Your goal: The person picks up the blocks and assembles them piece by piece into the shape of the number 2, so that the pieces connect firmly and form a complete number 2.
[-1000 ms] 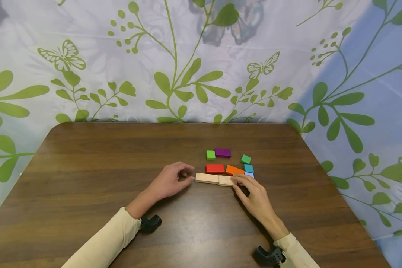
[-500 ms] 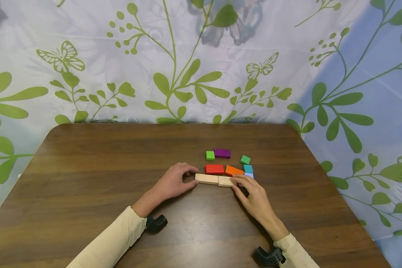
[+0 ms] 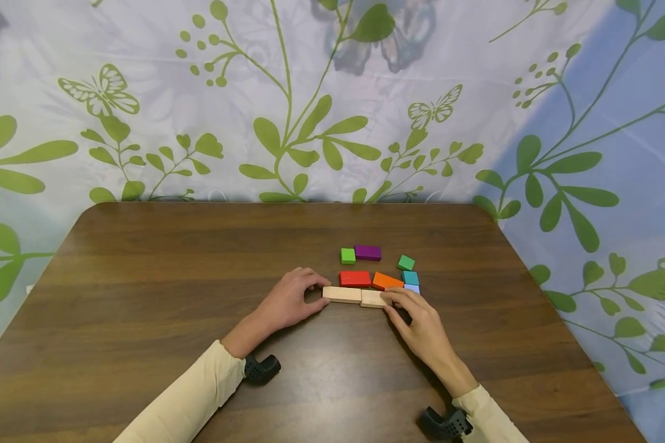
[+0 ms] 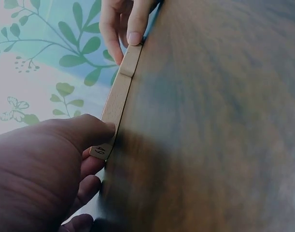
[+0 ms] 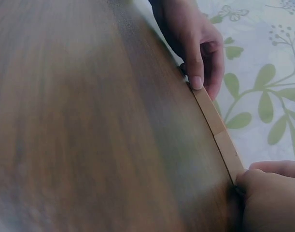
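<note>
Two plain wooden blocks lie end to end on the table. The left wooden block (image 3: 342, 295) has its outer end pinched between thumb and fingers of my left hand (image 3: 288, 301); the left wrist view shows "49" written on that end. My right hand (image 3: 421, 323) pinches the outer end of the right wooden block (image 3: 372, 299). At the seam the two blocks meet slightly out of line. Just behind them lie a red block (image 3: 354, 279) and a tilted orange block (image 3: 387, 281).
Farther back are a lime green block (image 3: 348, 256), a purple block (image 3: 368, 253) and a green block (image 3: 406, 263). A teal block (image 3: 411, 278) touches a pale blue block (image 3: 412, 288) near my right fingers. The brown table (image 3: 199, 246) ends at a patterned cloth (image 3: 216, 111).
My left hand has moved right to the left wooden block and now pinches its end. The right hand has stayed on its block. The colored blocks have not moved.
</note>
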The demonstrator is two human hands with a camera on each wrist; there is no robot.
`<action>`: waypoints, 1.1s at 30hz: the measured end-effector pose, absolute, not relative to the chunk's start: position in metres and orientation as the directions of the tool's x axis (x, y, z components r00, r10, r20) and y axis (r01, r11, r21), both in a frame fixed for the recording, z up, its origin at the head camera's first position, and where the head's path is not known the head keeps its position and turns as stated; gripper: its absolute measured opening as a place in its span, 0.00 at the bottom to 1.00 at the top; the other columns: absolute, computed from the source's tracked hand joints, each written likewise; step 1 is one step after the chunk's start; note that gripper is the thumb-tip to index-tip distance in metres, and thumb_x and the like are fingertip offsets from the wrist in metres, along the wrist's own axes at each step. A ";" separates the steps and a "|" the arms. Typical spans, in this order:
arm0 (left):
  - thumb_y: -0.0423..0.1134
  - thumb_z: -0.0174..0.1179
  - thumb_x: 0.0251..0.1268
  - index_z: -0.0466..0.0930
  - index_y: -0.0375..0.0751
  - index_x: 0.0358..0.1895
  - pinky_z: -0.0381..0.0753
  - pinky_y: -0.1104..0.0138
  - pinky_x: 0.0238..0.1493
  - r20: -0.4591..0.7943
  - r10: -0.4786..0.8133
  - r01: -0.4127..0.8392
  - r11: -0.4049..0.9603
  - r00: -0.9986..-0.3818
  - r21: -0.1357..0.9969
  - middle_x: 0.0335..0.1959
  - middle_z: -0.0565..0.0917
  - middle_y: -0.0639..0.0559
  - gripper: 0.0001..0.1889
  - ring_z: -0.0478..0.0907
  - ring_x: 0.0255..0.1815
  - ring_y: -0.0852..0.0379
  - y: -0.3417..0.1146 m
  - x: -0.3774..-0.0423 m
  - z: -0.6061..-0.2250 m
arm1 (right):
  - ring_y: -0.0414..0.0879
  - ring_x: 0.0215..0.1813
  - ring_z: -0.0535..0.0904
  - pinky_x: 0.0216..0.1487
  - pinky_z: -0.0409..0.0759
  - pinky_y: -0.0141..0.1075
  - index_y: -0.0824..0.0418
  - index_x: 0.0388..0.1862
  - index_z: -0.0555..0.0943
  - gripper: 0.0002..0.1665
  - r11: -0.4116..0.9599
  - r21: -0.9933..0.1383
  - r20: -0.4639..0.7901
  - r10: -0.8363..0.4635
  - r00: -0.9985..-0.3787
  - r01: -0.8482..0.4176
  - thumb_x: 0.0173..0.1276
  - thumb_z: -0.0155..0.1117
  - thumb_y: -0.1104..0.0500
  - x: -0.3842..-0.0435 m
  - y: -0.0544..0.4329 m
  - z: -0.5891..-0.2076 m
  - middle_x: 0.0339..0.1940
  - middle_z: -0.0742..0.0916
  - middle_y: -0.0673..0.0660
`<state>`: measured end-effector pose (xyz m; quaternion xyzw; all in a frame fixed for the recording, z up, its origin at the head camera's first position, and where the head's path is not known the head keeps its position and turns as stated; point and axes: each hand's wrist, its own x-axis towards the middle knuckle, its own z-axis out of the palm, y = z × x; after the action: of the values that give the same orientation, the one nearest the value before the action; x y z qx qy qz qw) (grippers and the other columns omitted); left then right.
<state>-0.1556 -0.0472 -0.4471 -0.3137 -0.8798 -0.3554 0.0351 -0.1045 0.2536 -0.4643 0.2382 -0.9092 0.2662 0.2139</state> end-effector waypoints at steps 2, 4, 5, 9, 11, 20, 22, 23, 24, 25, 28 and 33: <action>0.40 0.71 0.66 0.88 0.43 0.50 0.78 0.61 0.47 0.292 0.526 0.580 0.544 -0.799 0.606 0.45 0.86 0.52 0.12 0.77 0.43 0.56 -0.048 -0.155 -0.448 | 0.46 0.50 0.85 0.51 0.86 0.45 0.60 0.55 0.87 0.20 0.745 -0.380 0.515 -0.322 -0.794 -0.548 0.62 0.77 0.67 -0.105 0.254 -0.464 0.53 0.88 0.55; 0.40 0.71 0.66 0.88 0.43 0.50 0.78 0.60 0.47 0.295 0.522 0.578 0.540 -0.800 0.612 0.45 0.86 0.52 0.12 0.78 0.43 0.56 -0.048 -0.155 -0.448 | 0.46 0.51 0.85 0.50 0.86 0.43 0.60 0.55 0.87 0.21 0.744 -0.379 0.516 -0.324 -0.793 -0.550 0.63 0.77 0.67 -0.105 0.254 -0.464 0.53 0.88 0.55; 0.40 0.71 0.66 0.88 0.43 0.50 0.78 0.60 0.48 0.295 0.520 0.576 0.540 -0.802 0.613 0.45 0.86 0.52 0.12 0.78 0.43 0.56 -0.049 -0.156 -0.448 | 0.46 0.51 0.85 0.51 0.86 0.41 0.60 0.55 0.87 0.21 0.744 -0.377 0.517 -0.325 -0.792 -0.552 0.63 0.77 0.67 -0.106 0.254 -0.464 0.53 0.88 0.55; 0.41 0.71 0.66 0.87 0.43 0.49 0.78 0.60 0.48 0.289 0.521 0.573 0.542 -0.803 0.615 0.44 0.86 0.52 0.12 0.78 0.43 0.56 -0.049 -0.155 -0.446 | 0.46 0.51 0.85 0.54 0.80 0.26 0.60 0.56 0.86 0.21 0.737 -0.378 0.526 -0.327 -0.785 -0.561 0.63 0.76 0.68 -0.106 0.253 -0.463 0.54 0.88 0.54; 0.41 0.71 0.66 0.87 0.43 0.50 0.78 0.59 0.48 0.283 0.522 0.570 0.544 -0.804 0.616 0.44 0.85 0.52 0.12 0.78 0.43 0.56 -0.050 -0.155 -0.445 | 0.46 0.51 0.85 0.55 0.78 0.23 0.60 0.56 0.86 0.21 0.735 -0.375 0.530 -0.330 -0.781 -0.565 0.63 0.76 0.68 -0.106 0.253 -0.463 0.54 0.88 0.54; 0.41 0.70 0.67 0.86 0.43 0.50 0.79 0.60 0.48 0.296 0.511 0.570 0.541 -0.807 0.618 0.44 0.84 0.53 0.12 0.76 0.44 0.56 -0.056 -0.147 -0.443 | 0.46 0.50 0.85 0.56 0.76 0.21 0.62 0.56 0.86 0.22 0.726 -0.380 0.540 -0.329 -0.775 -0.573 0.62 0.76 0.69 -0.104 0.254 -0.465 0.54 0.88 0.56; 0.41 0.70 0.67 0.86 0.43 0.50 0.79 0.59 0.49 0.305 0.502 0.569 0.539 -0.809 0.620 0.45 0.85 0.52 0.11 0.76 0.45 0.56 -0.058 -0.145 -0.441 | 0.46 0.50 0.85 0.56 0.76 0.21 0.62 0.56 0.86 0.22 0.724 -0.381 0.540 -0.331 -0.774 -0.575 0.62 0.76 0.69 -0.104 0.254 -0.465 0.55 0.88 0.56; 0.41 0.70 0.68 0.86 0.43 0.50 0.79 0.59 0.49 0.307 0.499 0.568 0.540 -0.811 0.621 0.45 0.85 0.52 0.11 0.77 0.45 0.56 -0.059 -0.144 -0.441 | 0.47 0.51 0.85 0.56 0.77 0.21 0.62 0.57 0.86 0.22 0.722 -0.382 0.540 -0.332 -0.774 -0.577 0.63 0.76 0.69 -0.104 0.254 -0.465 0.55 0.88 0.56; 0.41 0.70 0.68 0.86 0.43 0.50 0.79 0.58 0.50 0.309 0.495 0.566 0.540 -0.812 0.623 0.46 0.85 0.52 0.12 0.77 0.46 0.56 -0.060 -0.143 -0.439 | 0.47 0.51 0.85 0.56 0.77 0.21 0.62 0.57 0.85 0.22 0.721 -0.384 0.538 -0.333 -0.774 -0.577 0.63 0.75 0.69 -0.104 0.254 -0.465 0.55 0.88 0.56; 0.42 0.70 0.68 0.86 0.44 0.50 0.79 0.58 0.50 0.309 0.493 0.564 0.541 -0.814 0.624 0.47 0.85 0.52 0.12 0.77 0.47 0.56 -0.062 -0.142 -0.438 | 0.47 0.51 0.85 0.56 0.77 0.22 0.63 0.57 0.85 0.22 0.719 -0.387 0.536 -0.334 -0.775 -0.577 0.63 0.75 0.70 -0.104 0.254 -0.465 0.55 0.87 0.56; 0.42 0.70 0.68 0.86 0.44 0.50 0.80 0.57 0.51 0.307 0.485 0.557 0.542 -0.819 0.630 0.48 0.85 0.52 0.12 0.78 0.49 0.55 -0.066 -0.138 -0.435 | 0.48 0.51 0.85 0.56 0.77 0.21 0.63 0.57 0.85 0.23 0.714 -0.397 0.535 -0.332 -0.777 -0.577 0.63 0.75 0.70 -0.103 0.254 -0.465 0.56 0.87 0.57; 0.41 0.71 0.67 0.86 0.45 0.51 0.81 0.57 0.50 0.300 0.468 0.539 0.544 -0.831 0.644 0.48 0.85 0.53 0.12 0.79 0.48 0.55 -0.073 -0.133 -0.430 | 0.47 0.52 0.85 0.56 0.75 0.18 0.64 0.57 0.85 0.23 0.716 -0.391 0.537 -0.333 -0.775 -0.579 0.62 0.76 0.70 -0.104 0.254 -0.465 0.56 0.87 0.57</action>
<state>-0.1327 -0.0733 -0.4298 -0.2870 -0.8773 -0.3819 0.0463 -0.1037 0.2537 -0.4647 0.2535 -0.8998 0.2791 0.2197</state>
